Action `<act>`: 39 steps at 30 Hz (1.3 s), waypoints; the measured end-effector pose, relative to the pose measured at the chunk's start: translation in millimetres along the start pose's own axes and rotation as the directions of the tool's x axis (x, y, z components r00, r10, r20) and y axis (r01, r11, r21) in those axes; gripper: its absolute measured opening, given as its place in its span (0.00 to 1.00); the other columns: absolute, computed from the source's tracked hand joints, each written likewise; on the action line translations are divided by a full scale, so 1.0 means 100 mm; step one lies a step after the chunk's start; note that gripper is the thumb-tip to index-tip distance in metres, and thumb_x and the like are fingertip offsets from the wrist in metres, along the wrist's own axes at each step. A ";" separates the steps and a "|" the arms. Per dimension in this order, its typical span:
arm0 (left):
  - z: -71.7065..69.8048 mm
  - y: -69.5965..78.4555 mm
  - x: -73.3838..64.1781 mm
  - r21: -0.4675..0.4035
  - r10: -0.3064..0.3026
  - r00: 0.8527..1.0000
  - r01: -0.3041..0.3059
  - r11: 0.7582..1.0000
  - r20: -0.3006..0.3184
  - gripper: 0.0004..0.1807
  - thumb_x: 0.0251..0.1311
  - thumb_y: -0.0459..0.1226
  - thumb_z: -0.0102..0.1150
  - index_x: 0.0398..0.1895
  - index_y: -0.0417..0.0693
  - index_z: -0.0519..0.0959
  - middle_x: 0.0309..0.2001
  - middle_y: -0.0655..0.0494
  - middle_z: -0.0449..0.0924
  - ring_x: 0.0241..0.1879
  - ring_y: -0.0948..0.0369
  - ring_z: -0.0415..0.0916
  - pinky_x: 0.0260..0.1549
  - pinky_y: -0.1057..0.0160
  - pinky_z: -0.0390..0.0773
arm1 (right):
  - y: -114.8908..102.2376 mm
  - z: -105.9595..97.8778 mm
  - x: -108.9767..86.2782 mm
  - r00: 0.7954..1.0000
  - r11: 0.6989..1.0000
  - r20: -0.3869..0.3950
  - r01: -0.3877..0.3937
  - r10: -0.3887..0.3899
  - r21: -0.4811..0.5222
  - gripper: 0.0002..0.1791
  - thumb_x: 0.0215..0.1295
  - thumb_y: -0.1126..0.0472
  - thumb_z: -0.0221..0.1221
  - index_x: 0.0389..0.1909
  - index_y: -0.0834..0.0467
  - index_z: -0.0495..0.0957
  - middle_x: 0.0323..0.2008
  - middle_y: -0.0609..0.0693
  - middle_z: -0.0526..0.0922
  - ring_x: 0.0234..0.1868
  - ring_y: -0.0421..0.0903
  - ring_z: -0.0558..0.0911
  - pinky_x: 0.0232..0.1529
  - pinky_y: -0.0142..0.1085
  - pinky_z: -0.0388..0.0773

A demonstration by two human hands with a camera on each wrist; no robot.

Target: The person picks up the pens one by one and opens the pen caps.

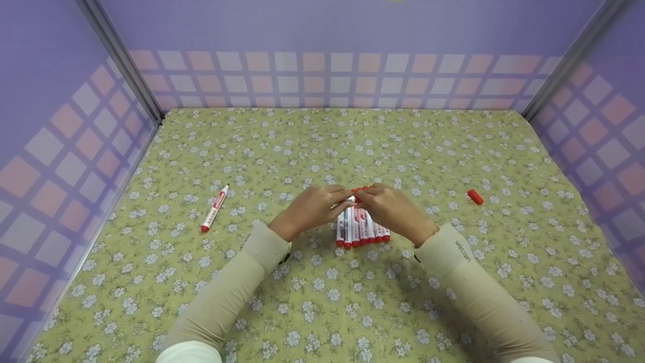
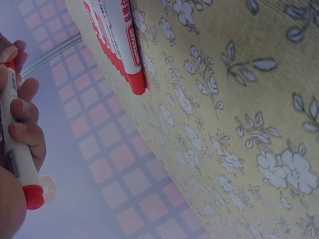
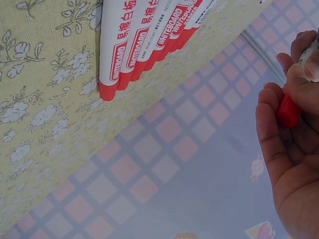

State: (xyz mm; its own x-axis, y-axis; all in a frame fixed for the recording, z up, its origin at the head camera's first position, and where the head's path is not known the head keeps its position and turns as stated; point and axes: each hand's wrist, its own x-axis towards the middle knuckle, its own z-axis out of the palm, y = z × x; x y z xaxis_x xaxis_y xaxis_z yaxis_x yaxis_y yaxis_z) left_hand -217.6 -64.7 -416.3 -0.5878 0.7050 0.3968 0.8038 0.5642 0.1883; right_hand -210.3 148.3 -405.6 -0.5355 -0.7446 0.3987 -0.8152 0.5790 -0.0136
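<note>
Fingers at the ends of two beige sleeves (image 1: 227, 287), which rise from the bottom of the head view, meet at the centre of that frame. Those of the left hand (image 1: 315, 204) are curled round a white marker (image 2: 22, 149) with a red end, upright along the left edge of the left wrist view. Those of the right hand (image 1: 390, 206) pinch a red cap (image 3: 287, 110), at the right of the right wrist view; how far the cap sits on the marker cannot be told. Below the hands, just right of centre in the head view, a row of markers (image 1: 356, 227) lies side by side, red ends toward the bottom of the frame. Farther up, at the left, a loose marker (image 1: 215, 206) lies aslant with its dark tip bare, pointing upward. Slightly higher, at the right, lies a loose cap (image 1: 475, 197), also red. All rest on a yellow-green flowered cloth (image 1: 322, 307). Beyond its far edge, across the top, stands a purple wall (image 1: 332, 25) with pink and pale squares.
</note>
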 end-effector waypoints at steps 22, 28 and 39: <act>-0.07 -0.11 -0.17 -0.021 -0.073 0.997 0.072 0.997 -0.028 0.15 0.67 0.41 0.55 0.51 0.44 0.82 0.44 0.51 0.85 0.37 0.60 0.83 0.37 0.62 0.82 | 0.06 -0.01 -0.03 1.000 1.000 -0.025 -0.017 0.017 0.000 0.09 0.60 0.69 0.63 0.42 0.64 0.82 0.35 0.56 0.87 0.34 0.50 0.85 0.35 0.37 0.83; -0.13 -0.20 -0.26 -0.041 -0.107 0.992 0.105 0.994 -0.061 0.15 0.67 0.40 0.55 0.51 0.42 0.81 0.40 0.50 0.84 0.34 0.60 0.82 0.33 0.63 0.81 | 0.08 -0.01 -0.05 0.999 1.000 -0.024 -0.021 0.021 0.005 0.07 0.60 0.68 0.63 0.40 0.63 0.81 0.33 0.55 0.87 0.33 0.49 0.85 0.35 0.37 0.83; -0.25 -0.32 -0.44 -0.149 -0.328 0.942 0.315 0.937 -0.073 0.18 0.70 0.42 0.51 0.55 0.42 0.78 0.43 0.48 0.81 0.33 0.58 0.77 0.32 0.59 0.78 | 0.09 0.00 -0.07 0.999 1.000 -0.037 -0.003 0.003 -0.014 0.04 0.61 0.67 0.63 0.36 0.63 0.81 0.30 0.55 0.86 0.30 0.49 0.84 0.32 0.38 0.82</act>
State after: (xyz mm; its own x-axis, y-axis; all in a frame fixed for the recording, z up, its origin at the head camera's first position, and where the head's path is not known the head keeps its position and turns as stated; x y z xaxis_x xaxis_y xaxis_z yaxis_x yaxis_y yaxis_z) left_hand -214.8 -124.7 -417.6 -0.8105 0.4478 0.3777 0.5822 0.6865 0.4356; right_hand -213.5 158.7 -408.2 -0.5293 -0.7300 0.4323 -0.8101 0.5863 -0.0019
